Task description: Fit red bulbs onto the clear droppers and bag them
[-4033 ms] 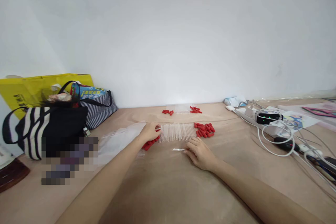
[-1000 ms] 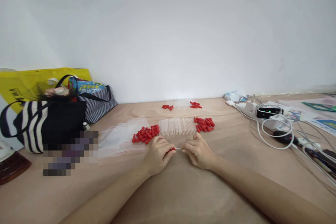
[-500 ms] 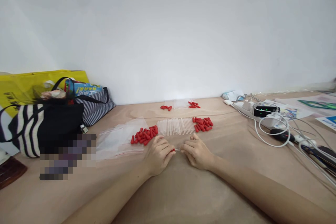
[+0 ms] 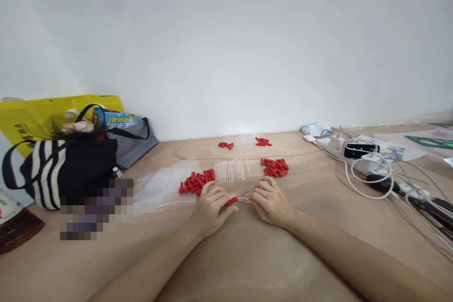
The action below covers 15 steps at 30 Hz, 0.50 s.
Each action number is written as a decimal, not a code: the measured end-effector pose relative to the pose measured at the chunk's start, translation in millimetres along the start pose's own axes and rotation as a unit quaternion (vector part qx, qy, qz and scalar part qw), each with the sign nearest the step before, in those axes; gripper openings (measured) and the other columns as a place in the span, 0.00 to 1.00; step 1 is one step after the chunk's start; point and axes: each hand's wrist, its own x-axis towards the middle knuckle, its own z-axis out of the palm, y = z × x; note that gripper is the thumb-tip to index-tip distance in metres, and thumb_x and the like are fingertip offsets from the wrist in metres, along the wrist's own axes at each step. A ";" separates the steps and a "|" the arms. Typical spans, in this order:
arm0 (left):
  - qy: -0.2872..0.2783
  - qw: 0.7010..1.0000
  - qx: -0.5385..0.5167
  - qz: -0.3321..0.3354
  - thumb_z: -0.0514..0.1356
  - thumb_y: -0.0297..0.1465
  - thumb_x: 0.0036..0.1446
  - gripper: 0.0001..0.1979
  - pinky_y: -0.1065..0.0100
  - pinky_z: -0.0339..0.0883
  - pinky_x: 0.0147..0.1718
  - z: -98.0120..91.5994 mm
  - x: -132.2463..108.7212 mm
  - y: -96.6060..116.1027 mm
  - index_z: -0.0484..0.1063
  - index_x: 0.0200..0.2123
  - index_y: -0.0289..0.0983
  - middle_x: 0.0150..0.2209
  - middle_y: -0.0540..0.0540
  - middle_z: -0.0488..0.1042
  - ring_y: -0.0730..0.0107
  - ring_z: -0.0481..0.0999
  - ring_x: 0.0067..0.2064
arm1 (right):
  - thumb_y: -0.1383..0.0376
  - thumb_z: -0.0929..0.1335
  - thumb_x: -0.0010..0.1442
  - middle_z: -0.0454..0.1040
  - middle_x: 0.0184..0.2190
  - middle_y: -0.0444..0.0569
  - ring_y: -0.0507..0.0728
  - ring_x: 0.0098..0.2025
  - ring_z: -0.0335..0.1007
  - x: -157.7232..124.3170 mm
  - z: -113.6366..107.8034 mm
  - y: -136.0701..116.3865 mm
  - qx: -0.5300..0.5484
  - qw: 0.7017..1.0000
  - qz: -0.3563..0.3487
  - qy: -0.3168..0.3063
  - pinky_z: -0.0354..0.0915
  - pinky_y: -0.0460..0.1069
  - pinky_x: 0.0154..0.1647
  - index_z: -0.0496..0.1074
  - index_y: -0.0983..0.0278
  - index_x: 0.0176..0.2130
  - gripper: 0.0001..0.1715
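My left hand (image 4: 211,207) pinches a small red cap (image 4: 231,201) against the end of a thin clear tube (image 4: 242,199). My right hand (image 4: 269,203) pinches the tube's other end. Both hands rest on the tan table, facing each other. Just beyond them lies a row of clear tubes (image 4: 238,171), with a pile of red caps (image 4: 196,182) to its left and another pile of red caps (image 4: 276,167) to its right. Farther back lie a smaller row of tubes (image 4: 245,140) and two small clusters of red caps (image 4: 225,145).
Clear zip bags (image 4: 159,188) lie left of the caps. Striped tote bags (image 4: 63,165) and a yellow bag (image 4: 38,115) stand at the far left against the wall. At the right lie a power strip (image 4: 341,151), white cables (image 4: 368,174), a black device (image 4: 360,149) and papers.
Four seconds ago my left hand was reaching into the left cap pile while my right held the tube alone. My left hand has since brought a red cap to the tube's end.
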 end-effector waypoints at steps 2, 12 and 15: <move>0.013 1.000 -0.003 0.000 0.54 0.37 0.57 0.09 0.56 0.48 0.51 1.8 0.4 1.1 0.71 0.36 0.41 0.29 0.50 0.76 0.68 0.70 0.35 | 0.68 0.59 0.59 0.69 0.23 0.46 0.53 0.31 0.59 0.3 -0.2 -1.0 0.007 1.000 -0.012 0.001 0.52 0.54 0.44 0.68 0.63 0.31 0.10; 0.003 0.999 -0.022 0.027 0.52 0.32 0.58 0.08 0.58 0.50 0.47 5.5 1.4 3.0 0.69 0.31 0.38 0.26 0.51 0.74 0.69 0.69 0.32 | 0.73 0.57 0.57 0.67 0.22 0.48 0.54 0.28 0.54 0.8 2.5 -0.2 0.067 0.996 -0.066 -0.003 0.55 0.50 0.33 0.67 0.67 0.32 0.12; -0.007 0.999 -0.024 0.036 0.51 0.30 0.58 0.08 0.58 0.50 0.47 6.1 3.1 4.5 0.69 0.30 0.38 0.27 0.51 0.74 0.69 0.69 0.33 | 0.74 0.57 0.56 0.67 0.22 0.48 0.54 0.28 0.54 0.6 3.8 0.4 0.074 0.995 -0.069 -0.002 0.55 0.49 0.32 0.67 0.67 0.33 0.12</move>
